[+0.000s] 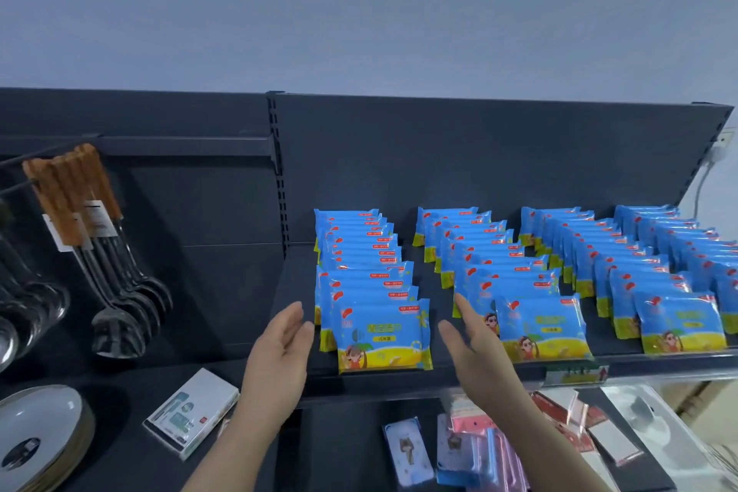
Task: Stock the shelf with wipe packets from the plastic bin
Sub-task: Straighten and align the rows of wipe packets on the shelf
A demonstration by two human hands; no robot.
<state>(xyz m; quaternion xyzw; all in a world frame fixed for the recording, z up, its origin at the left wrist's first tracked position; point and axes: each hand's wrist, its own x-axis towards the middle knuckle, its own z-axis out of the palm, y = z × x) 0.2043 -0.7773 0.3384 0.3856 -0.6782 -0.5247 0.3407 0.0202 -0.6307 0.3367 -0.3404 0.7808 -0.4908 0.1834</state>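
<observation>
Blue and yellow wipe packets stand in several front-to-back rows on a dark shelf [295, 284]. The leftmost row's front packet [383, 336] stands upright near the shelf's front edge. My left hand [279, 347] is open just left of that packet, palm facing it, not touching. My right hand [475, 347] is open on the packet's right, between the leftmost row and the second row's front packet [543, 328]. Neither hand holds anything. The plastic bin is not in view.
Wooden-handled ladles [108, 260] hang on hooks at the left. A stack of plates [44, 435] and a white boxed item [191, 415] lie at lower left. Small packaged goods [499, 447] fill the shelf below. A wall socket and cable [707, 168] sit at the right.
</observation>
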